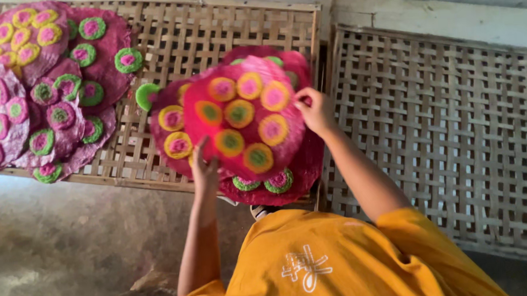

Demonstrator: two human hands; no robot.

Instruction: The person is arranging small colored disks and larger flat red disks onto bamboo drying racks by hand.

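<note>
Woven trays: two bamboo lattice trays are lying side by side, the left tray [169,33] carrying discs, the right tray [452,134] lying beside it.
Far-left pile: magenta discs [53,86] with green and yellow rings are overlapping.
Held disc: a round pink disc [244,116] with yellow rings is tilting above a stack [277,186], spanning between both hands.
Right hand [314,109]: fingers are pinching its right edge.
Left hand [204,168]: fingers are gripping its near edge.
</note>
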